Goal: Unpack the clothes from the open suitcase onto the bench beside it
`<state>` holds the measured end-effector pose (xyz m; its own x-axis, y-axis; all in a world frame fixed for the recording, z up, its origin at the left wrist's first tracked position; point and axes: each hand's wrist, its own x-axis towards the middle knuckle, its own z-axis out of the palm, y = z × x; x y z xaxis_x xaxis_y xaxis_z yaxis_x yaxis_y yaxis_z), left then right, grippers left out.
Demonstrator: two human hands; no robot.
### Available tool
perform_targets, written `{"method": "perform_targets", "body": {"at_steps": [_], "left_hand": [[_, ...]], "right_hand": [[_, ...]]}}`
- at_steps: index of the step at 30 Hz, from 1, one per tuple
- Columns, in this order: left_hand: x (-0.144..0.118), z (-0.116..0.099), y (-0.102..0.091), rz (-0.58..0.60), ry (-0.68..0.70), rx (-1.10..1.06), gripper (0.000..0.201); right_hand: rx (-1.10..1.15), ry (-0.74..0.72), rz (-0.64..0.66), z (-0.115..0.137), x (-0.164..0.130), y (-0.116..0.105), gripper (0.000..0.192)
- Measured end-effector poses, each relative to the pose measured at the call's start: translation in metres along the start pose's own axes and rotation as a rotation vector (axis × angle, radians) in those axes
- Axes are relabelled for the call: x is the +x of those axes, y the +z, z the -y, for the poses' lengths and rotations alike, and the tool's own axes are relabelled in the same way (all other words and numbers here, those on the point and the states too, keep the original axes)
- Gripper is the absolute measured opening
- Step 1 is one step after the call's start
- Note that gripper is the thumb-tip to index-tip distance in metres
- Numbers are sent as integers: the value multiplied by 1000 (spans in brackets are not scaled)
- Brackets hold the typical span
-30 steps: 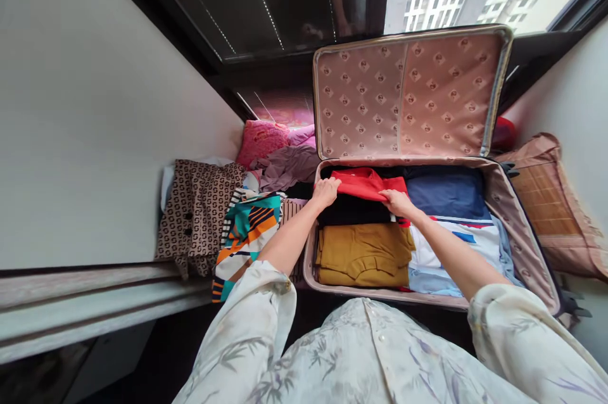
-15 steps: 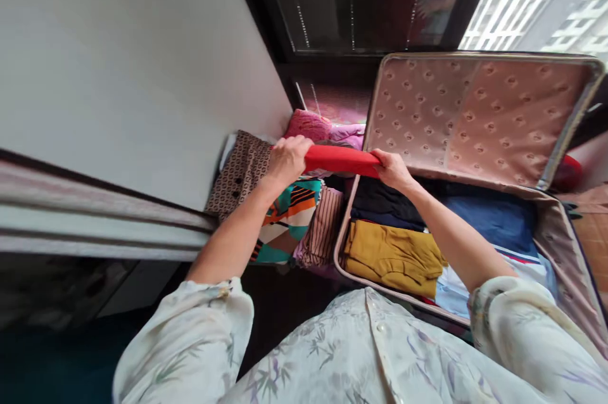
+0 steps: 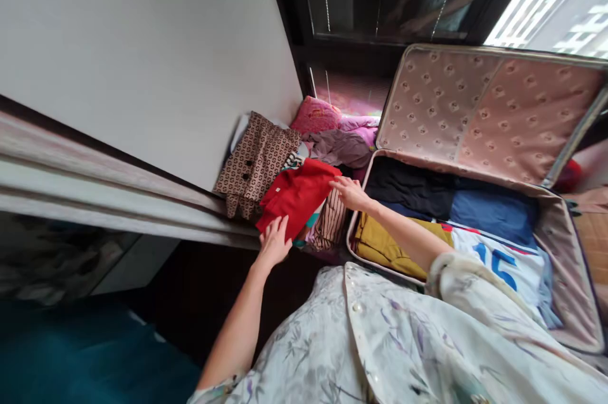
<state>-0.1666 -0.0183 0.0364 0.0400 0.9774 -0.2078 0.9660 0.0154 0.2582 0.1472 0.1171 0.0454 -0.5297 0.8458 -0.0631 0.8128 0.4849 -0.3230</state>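
A folded red garment (image 3: 301, 192) with a small pale tag lies flat on a pile of clothes. My left hand (image 3: 275, 242) touches its near edge, fingers apart. At its right corner, my right hand (image 3: 350, 194) rests with fingers stretched out over the edge. Under and beside the red cloth are a striped garment (image 3: 331, 220) and a piece of the multicoloured patterned one. A brown patterned garment (image 3: 263, 154) lies just to the left.
An open suitcase (image 3: 352, 236) stands on the right, holding mustard cloth (image 3: 380, 246), black clothes (image 3: 408, 185), blue cloth (image 3: 494, 214) and a white jersey (image 3: 522, 265) marked 15. Behind the pile are a mauve garment (image 3: 339, 147) and pink cushion (image 3: 316, 116). A white wall (image 3: 166, 62) rises left.
The red garment, earlier held stretched as a narrow roll between both hands, now lies spread on the pile, lower and further left. Both hands have moved down, and the view has shifted.
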Motion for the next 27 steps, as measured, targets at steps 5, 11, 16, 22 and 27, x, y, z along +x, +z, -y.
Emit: {"method": "perform_targets", "body": {"at_steps": [5,11,16,22,27], "left_hand": [[-3,-25,-6,-198,215,-285,50],[26,-144,38,55,651,-362,44],[67,-245,81,176,822,-17,76],[82,-279,84,316,866,125,95],[58,-272,48,281,835,-57,38]], "right_hand": [[6,389,-65,-73,-110,-3,53],[-82,744,84,-113,-250,27,56],[-196,610,91,-92,-263,19,31],[-232,526,-71,-66,-292,26,51],[-28,582,-193,-82,-310,22,33]]}}
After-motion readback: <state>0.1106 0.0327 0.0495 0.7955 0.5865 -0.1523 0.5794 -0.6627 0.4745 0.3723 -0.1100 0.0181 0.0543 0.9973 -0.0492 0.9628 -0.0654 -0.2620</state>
